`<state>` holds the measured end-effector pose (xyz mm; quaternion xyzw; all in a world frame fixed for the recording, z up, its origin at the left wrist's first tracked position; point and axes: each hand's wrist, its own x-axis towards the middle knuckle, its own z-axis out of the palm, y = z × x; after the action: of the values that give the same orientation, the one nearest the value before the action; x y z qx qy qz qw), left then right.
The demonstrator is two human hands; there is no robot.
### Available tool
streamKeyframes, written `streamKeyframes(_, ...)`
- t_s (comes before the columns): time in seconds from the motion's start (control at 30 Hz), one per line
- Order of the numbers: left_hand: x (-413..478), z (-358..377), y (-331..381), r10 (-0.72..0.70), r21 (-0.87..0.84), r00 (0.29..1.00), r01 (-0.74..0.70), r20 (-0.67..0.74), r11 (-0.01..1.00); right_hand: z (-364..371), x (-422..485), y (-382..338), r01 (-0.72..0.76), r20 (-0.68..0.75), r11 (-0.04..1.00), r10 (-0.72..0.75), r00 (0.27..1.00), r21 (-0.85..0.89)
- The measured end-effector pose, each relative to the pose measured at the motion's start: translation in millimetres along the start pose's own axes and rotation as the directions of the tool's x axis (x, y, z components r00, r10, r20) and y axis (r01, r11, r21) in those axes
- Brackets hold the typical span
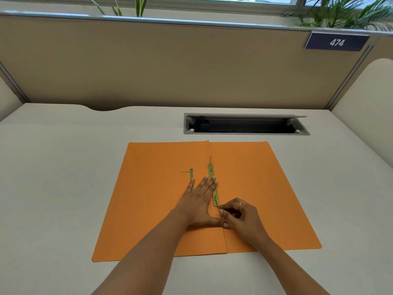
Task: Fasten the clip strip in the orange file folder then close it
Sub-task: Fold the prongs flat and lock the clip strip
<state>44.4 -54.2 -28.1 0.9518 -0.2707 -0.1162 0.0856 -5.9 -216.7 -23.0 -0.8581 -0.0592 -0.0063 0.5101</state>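
Observation:
An orange file folder (pixel 255 188) lies open and flat on the white desk. A brass clip strip (pixel 213 184) runs along its centre fold, with a thin prong standing up at its far end. A second, shorter brass strip (pixel 191 174) lies on the left flap, partly under my fingers. My left hand (pixel 200 201) rests flat with fingers spread on the left flap, its fingertips touching the long strip. My right hand (pixel 238 213) has its fingers curled and pinched at the near end of the long strip; whatever it pinches there is hidden.
A white desk (pixel 63 188) carries the folder. An open grey cable tray (pixel 244 124) is recessed behind the folder. A beige partition (pixel 170 64) with a sign reading 474 (pixel 337 41) closes the back. Plants stand above it.

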Motion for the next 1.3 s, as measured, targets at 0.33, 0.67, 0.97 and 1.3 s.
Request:
streamKeyframes(0.33, -2.6, -4.2, 2.9, -0.014, -0.025, 1.000, 0.014, 0.025, 1.000, 2.2, 0.2, 1.7, 0.004, -0.029, 1.000, -0.004, 1.000, 0.005)
streamKeyframes(0.67, -25.4, 2.1, 5.7, -0.048, -0.069, 0.998, 0.046, -0.033, 0.997, 4.2, -5.4, 3.6, -0.060, -0.074, 0.998, 0.058, 0.996, -0.031)
streamKeyframes(0.97, -63.6, 18.5, 3.1, -0.240, -0.081, 0.963, 0.231, -0.126, 0.970, 1.9, -29.3, 6.0, -0.129, -0.223, 0.951, 0.066, 0.973, -0.282)
streamKeyframes(1.3, -111.6, 25.7, 3.5, -0.434, -0.157, 0.886, 0.411, -0.162, 0.898, -24.5, -66.9, 7.8, -0.252, -0.273, 0.822, 0.123, 0.954, -0.511)
